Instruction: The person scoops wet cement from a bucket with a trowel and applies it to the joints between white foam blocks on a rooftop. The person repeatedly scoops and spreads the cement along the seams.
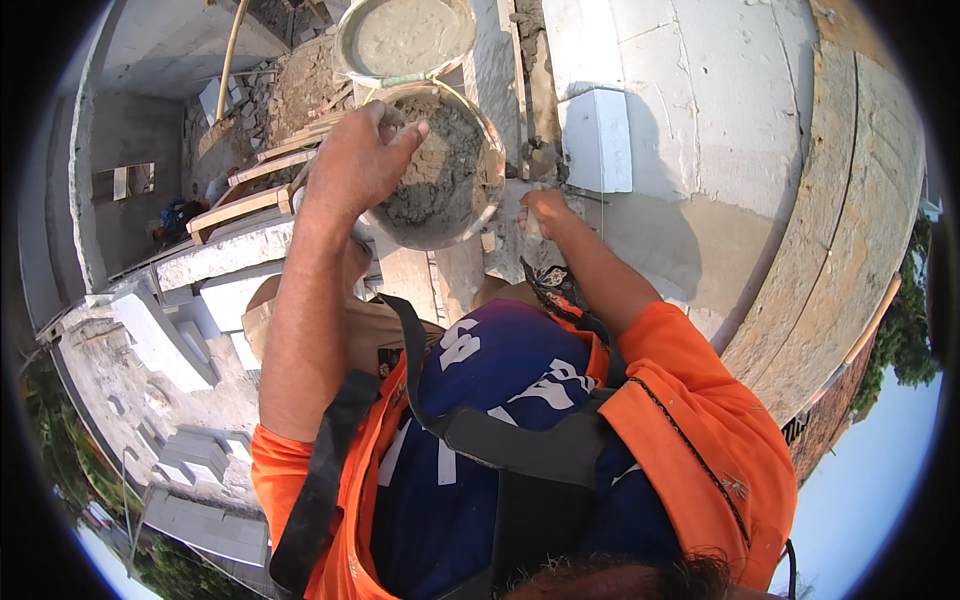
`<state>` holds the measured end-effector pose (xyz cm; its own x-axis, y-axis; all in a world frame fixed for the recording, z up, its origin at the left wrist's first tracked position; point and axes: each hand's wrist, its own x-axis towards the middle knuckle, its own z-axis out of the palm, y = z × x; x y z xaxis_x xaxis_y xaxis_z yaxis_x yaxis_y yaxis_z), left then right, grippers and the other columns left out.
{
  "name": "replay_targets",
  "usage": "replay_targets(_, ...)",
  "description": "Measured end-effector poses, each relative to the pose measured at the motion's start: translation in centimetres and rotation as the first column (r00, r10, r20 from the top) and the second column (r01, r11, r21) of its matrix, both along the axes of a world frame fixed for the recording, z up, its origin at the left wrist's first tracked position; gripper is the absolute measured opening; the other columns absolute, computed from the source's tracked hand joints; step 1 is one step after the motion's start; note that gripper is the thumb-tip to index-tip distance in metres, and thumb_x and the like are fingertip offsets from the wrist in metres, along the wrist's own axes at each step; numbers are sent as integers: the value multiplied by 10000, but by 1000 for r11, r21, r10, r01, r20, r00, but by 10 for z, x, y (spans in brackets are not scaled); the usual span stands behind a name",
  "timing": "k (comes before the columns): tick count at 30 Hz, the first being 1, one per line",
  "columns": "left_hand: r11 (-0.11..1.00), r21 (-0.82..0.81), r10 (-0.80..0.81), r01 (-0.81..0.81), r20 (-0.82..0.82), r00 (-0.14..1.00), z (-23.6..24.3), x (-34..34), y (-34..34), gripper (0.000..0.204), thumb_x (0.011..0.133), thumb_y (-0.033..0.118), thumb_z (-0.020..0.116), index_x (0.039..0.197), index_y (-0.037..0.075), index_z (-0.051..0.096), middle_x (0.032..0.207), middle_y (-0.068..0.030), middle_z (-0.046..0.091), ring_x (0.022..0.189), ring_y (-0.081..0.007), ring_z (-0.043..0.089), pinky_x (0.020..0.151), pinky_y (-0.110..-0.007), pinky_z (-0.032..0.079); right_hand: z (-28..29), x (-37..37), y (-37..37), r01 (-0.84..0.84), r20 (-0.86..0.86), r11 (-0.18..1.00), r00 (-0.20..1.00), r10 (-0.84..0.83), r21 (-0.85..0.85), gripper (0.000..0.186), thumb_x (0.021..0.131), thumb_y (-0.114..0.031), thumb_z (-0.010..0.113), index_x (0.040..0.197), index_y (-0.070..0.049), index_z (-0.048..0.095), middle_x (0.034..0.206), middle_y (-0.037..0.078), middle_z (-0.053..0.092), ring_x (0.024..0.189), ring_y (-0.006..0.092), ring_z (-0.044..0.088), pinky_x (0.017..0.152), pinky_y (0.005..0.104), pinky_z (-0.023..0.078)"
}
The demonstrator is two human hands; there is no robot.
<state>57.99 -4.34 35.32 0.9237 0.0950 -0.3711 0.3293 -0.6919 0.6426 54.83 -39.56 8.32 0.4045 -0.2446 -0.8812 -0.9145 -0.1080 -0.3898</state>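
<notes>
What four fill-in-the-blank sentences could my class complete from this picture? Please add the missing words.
1. The hand over the nearer bucket is the person's ____ one.
2. Counting the farther bucket too, buckets of mix total ____.
3. The person's sleeves are coloured ____.
4. In the picture, the white block near the right hand lies to the nearer bucket's ____.

Missing words: left; two; orange; right.

Head cam: left fisheye of a head-worn pair, facing steeply down. Torso point(525, 390) near, filling lower centre; left hand point(362, 158), right hand point(545, 212) and mortar bucket point(495, 165) farther off, above centre.
</notes>
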Motion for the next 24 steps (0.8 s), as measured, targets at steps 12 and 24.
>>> replay_targets(12,1000,-13,-25,25,-9,1000,2,-7,-2,477,979,421,749,1165,-19,739,1020,-211,759,926,-323,733,849,-436,554,-74,25,-7,-30,42,976,998,40,-217,258,1008,-214,654,1165,-25,731,1088,132,735,978,290,723,747,406,585)
replay_targets(24,999,-24,-34,34,-28,999,4,-3,-2,465,982,415,741,1172,-9,749,1023,-209,760,946,-325,739,869,-435,558,-209,-16,-65,-78,-42,907,997,67,-414,264,1024,-260,685,1192,-81,784,1203,62,791,1166,237,734,913,329,576)
